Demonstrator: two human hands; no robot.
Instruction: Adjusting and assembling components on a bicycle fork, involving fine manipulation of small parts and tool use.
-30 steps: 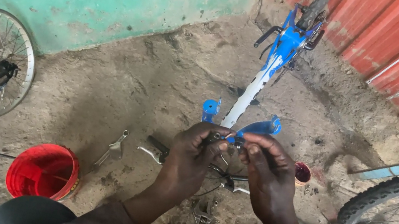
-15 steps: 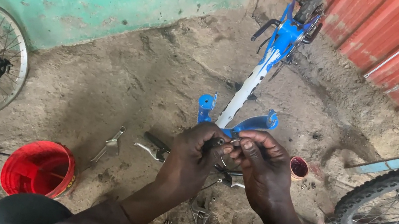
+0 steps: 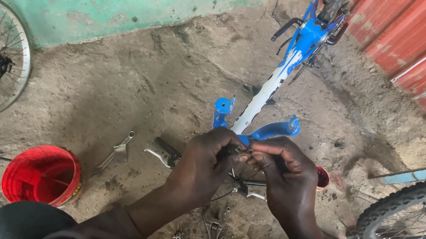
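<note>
Both hands, left hand and right hand, pinch fingers together on some small dark part, probably a cable end, just below the blue bike frame. Slip and it drops among the tools on the dirt floor.

Two bare hands are seen, the left hand and the right hand, with no gloves, rings or watch visible. Both forearms are uncovered as far as dark brown long sleeves of soft cloth, pushed back and bunched in folds at the lower edge of the view.
</note>
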